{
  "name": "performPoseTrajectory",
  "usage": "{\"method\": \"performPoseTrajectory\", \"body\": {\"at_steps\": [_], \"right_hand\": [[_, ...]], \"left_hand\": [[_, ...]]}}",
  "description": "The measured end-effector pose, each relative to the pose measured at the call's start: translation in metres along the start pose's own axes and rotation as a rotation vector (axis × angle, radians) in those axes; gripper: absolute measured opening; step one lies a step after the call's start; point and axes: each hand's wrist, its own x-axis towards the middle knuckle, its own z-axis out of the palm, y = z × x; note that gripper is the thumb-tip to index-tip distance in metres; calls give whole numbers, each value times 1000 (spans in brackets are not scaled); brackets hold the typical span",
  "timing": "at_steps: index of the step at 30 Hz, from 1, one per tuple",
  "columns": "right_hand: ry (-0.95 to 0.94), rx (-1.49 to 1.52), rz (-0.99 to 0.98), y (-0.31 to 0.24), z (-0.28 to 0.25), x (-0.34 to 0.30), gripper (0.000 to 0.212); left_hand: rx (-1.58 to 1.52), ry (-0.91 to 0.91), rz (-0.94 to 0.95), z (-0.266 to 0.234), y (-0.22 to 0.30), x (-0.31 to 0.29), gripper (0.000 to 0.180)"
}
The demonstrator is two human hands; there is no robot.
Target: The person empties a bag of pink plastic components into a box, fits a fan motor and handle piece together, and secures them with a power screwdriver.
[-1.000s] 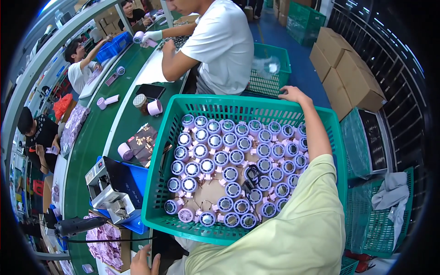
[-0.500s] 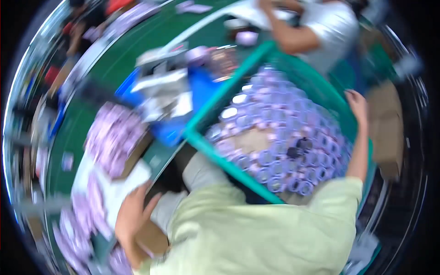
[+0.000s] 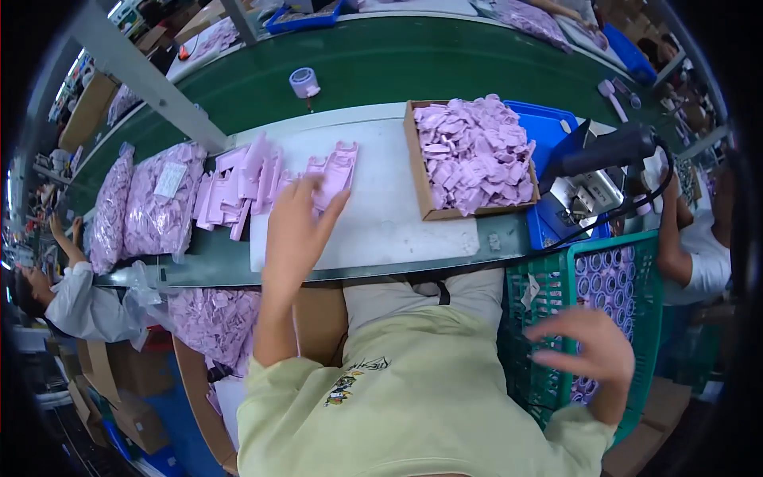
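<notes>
My left hand reaches over the white mat, thumb and fingers apart. Its fingertips are at a pink moulded plastic part; whether they touch it I cannot tell. More pink plastic parts lie heaped just left of that hand. Slightly blurred, my right hand hovers over the green plastic crate at my right side, fingers spread and nothing visible in them. Inside the crate are many round purple-rimmed pieces.
A cardboard box of small pink pieces stands on the mat's right. Beside it, a blue tray holds a metal fixture and a black corded tool. Bagged pink parts sit left. Co-workers flank me.
My view has swung from the crate to the bench. My right hand has left the crate's far right rim, and my left hand has come over the mat to the pink parts.
</notes>
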Motion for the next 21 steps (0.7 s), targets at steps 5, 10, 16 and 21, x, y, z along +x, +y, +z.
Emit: {"method": "performPoseTrajectory", "body": {"at_steps": [5, 10, 16, 21], "right_hand": [[46, -314, -271, -11, 11, 131, 21], [416, -290, -326, -27, -3, 218, 22], [192, -444, -282, -9, -15, 433, 37], [223, -538, -458, 70, 19, 573, 57]], "left_hand": [[455, 60, 92, 42, -37, 41, 25], [372, 76, 9, 52, -59, 46, 23], [286, 155, -25, 48, -56, 41, 14], [-435, 191, -186, 38, -31, 22, 13]]}}
